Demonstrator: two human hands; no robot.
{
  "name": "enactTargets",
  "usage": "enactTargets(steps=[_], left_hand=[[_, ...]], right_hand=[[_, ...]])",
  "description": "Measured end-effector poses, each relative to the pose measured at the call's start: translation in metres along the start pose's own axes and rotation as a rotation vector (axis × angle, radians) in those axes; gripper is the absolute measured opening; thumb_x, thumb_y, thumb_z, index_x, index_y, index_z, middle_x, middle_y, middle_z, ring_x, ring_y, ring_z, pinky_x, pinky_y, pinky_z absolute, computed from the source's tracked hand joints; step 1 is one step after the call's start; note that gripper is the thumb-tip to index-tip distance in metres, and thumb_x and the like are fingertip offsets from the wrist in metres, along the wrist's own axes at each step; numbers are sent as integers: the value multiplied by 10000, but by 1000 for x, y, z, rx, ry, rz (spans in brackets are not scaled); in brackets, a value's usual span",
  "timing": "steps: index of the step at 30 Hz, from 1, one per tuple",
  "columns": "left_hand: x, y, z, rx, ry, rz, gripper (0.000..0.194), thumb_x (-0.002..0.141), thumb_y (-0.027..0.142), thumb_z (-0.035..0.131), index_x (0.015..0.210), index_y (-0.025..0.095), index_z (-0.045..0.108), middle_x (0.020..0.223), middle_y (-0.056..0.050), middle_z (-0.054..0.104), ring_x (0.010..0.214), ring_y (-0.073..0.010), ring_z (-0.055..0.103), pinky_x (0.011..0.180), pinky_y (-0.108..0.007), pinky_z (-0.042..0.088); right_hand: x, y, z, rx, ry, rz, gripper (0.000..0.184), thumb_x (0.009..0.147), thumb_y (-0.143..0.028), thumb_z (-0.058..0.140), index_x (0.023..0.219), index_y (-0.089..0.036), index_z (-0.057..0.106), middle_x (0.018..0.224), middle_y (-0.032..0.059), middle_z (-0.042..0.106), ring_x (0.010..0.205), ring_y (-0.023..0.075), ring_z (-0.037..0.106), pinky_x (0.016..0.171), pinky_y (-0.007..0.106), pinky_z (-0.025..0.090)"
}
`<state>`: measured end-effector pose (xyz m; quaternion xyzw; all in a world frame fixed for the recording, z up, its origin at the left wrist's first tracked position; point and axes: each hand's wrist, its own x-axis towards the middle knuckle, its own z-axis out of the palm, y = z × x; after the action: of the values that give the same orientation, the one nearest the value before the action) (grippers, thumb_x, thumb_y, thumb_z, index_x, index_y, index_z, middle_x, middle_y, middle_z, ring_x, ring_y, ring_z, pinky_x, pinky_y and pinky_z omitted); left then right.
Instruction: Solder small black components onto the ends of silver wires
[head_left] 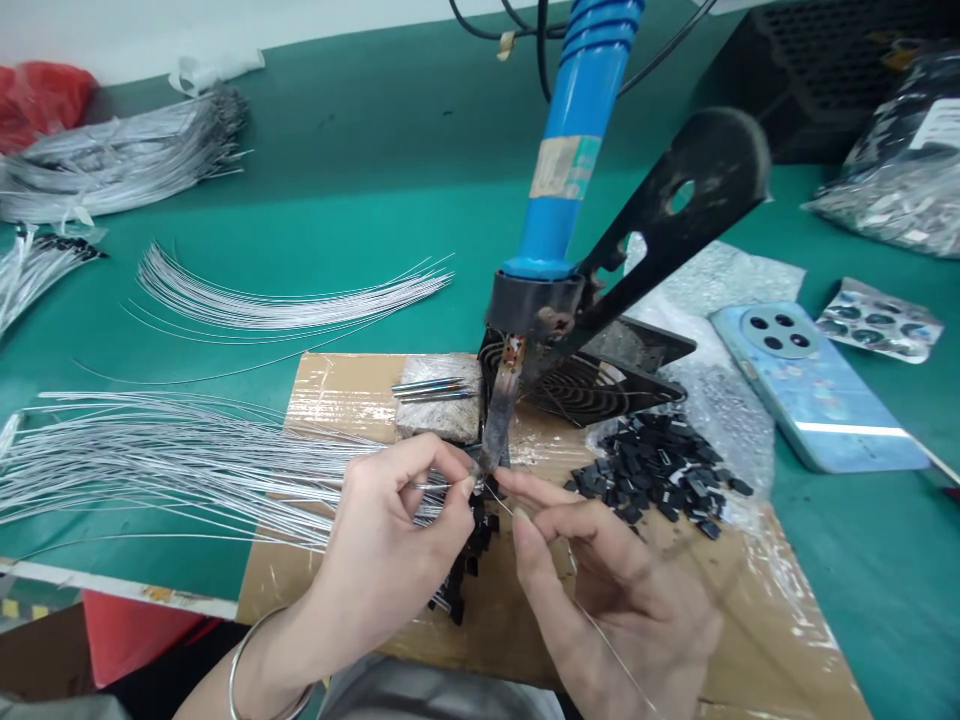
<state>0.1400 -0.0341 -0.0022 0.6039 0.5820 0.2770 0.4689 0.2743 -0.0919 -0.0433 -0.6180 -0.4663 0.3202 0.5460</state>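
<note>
A soldering iron with a blue handle (pixel 574 140) hangs tip-down in a black metal bracket (pixel 675 190). Right below its tip (pixel 497 425), my left hand (pixel 405 530) is closed in a pinch on a thin grey cable (pixel 433 487); the cable's end is partly hidden by the fingers. From the other side, my right hand (pixel 615 590) pinches a strand of solder wire (pixel 611 650), its upper end close to the iron tip. Under my left hand runs a bundle of grey cables (pixel 172 460), with black connectors (pixel 455 590) at its ends.
Loose black connector shells (pixel 664 470) lie piled on the cardboard (pixel 757 600). Behind my left hand is a pale block (pixel 439 412) with metal rods on it. A black fan (pixel 585 395) stands behind the iron. A blue phone (pixel 832 400) and more cables (pixel 285 308) lie farther out.
</note>
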Motion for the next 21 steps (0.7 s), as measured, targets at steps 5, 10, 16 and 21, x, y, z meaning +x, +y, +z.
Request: enactTargets(steps=[5,10,16,21], left_hand=[[-2,-1,0,-12,13,1,113,812,153,563,715,166,621,766,-47,685,608,-135,524,477,-249,284],[-2,-2,-1,12,13,28,114,816,151,565,717,164,620,753,-35,676,534,-106,435,452,-250,251],[-2,-3,-1,-12,14,20,99,812,142,577,729,167,625,772,-39,687,599,-124,520,473,-235,298],[-2,-5,-1,-29,8,7,113,829,161,578,727,170,627,797,-53,707,679,-156,599,508,-233,356]], right_hand=[[-2,6,-1,-36,3,-98,140,800,-142,695,755,-262,638,1023,7,796,917,175,769,825,222,587],[-2,7,0,-32,10,-103,137,805,-145,694,762,-265,644,1017,1,796,909,172,770,812,219,586],[-1,6,1,-21,10,-103,136,797,-137,701,763,-259,650,1030,10,795,926,176,766,811,214,581],[-2,4,2,-20,26,-107,139,795,-131,705,764,-259,661,1012,10,797,895,175,769,817,228,585]])
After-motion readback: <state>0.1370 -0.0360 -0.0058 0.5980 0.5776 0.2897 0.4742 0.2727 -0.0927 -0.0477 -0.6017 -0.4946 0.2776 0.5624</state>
